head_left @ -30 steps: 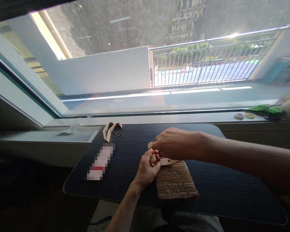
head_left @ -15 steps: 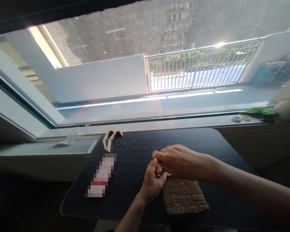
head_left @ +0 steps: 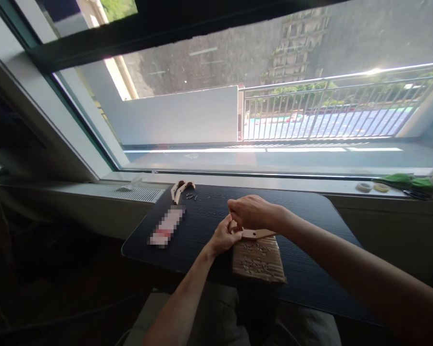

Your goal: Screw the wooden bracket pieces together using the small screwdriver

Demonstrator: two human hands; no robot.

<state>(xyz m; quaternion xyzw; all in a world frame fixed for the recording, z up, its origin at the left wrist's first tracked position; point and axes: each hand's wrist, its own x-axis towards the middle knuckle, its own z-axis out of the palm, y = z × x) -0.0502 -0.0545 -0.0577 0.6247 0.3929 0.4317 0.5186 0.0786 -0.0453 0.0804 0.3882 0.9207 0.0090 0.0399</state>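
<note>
A pale wooden piece (head_left: 253, 234) with a dark hole in its side lies at the far edge of a corrugated cardboard pad (head_left: 258, 264). Its left end is gripped by my left hand (head_left: 223, 236), thumb and fingers closed around it. Directly above that end, my right hand (head_left: 250, 211) is closed with its fingers pointing down. Whatever is inside the right fist is hidden. The pad's surface is pocked with many small holes or bits. Two similar curved wooden pieces (head_left: 180, 191) rest at the table's far left, beside several small screws (head_left: 192, 196).
A blurred pink-and-red strip (head_left: 167, 228) lies on the left of the dark table (head_left: 202, 259). On the windowsill at right are tape rolls (head_left: 364, 187), a green cloth (head_left: 406, 181) and scissors (head_left: 416, 194). A vent grille (head_left: 130, 193) runs along the left.
The view has tilted and pulled back, showing my lap. My right hand has turned and lifted slightly over the wooden piece, so more of the piece shows. My left hand keeps its hold.
</note>
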